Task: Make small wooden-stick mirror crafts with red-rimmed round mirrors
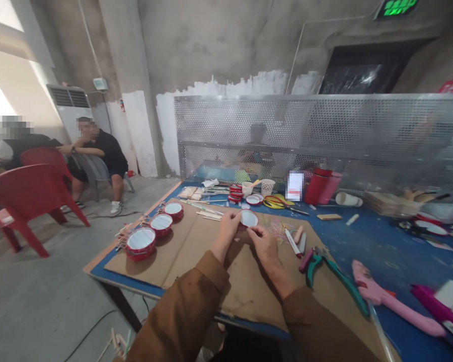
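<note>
A small red drum (249,217) with a pale round face is held up over the cardboard sheet (189,241). The fingers of my left hand (229,230) pinch its left edge. At its lower right edge, the thumb and forefinger of my right hand (264,244) are pressed together; whether they also hold something thin there, I cannot tell. Three finished-looking red drums, the largest drum (141,243), the middle drum (161,224) and the smallest drum (173,210), stand in a row at the left, thin sticks beside them.
To the right lie a marker (292,242), green-handled pliers (340,276) and a pink glue gun (392,299). Yellow scissors (277,202), a phone (295,186) and a red bottle (317,186) are at the back, before a perforated metal screen (226,130). Two people sit at the far left.
</note>
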`<action>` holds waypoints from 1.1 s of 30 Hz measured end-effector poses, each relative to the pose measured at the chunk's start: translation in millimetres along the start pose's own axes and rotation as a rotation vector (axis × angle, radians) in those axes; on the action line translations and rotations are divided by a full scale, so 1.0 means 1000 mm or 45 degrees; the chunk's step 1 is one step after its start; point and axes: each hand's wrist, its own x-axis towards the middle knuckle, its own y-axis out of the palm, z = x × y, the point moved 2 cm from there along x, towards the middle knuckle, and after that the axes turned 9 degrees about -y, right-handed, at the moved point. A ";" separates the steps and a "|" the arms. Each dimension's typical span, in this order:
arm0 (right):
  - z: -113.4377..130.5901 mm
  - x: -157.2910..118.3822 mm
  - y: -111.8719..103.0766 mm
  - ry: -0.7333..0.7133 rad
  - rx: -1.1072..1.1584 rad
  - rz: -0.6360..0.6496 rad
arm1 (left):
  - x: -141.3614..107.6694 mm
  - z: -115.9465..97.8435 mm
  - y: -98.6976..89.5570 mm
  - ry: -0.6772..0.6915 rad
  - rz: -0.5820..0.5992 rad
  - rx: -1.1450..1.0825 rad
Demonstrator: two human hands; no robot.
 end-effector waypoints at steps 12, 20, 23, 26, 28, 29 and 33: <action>-0.007 0.006 0.004 0.012 0.056 -0.019 | -0.003 0.000 0.009 -0.196 0.151 -0.185; 0.002 0.006 -0.002 0.030 0.044 0.016 | -0.004 -0.003 0.009 -0.203 0.121 -0.146; 0.006 0.005 -0.003 0.052 0.072 0.000 | -0.005 -0.003 0.009 -0.193 0.159 -0.144; 0.008 0.005 -0.004 0.065 0.084 -0.005 | -0.005 -0.001 0.009 -0.210 0.153 -0.145; 0.009 0.005 -0.005 0.069 0.090 0.002 | -0.004 0.000 0.010 -0.215 0.145 -0.151; 0.009 0.005 -0.005 0.067 0.091 0.003 | -0.003 0.000 0.010 -0.207 0.147 -0.155; 0.008 0.005 -0.006 0.054 0.079 -0.012 | -0.003 0.001 0.009 -0.169 0.169 -0.158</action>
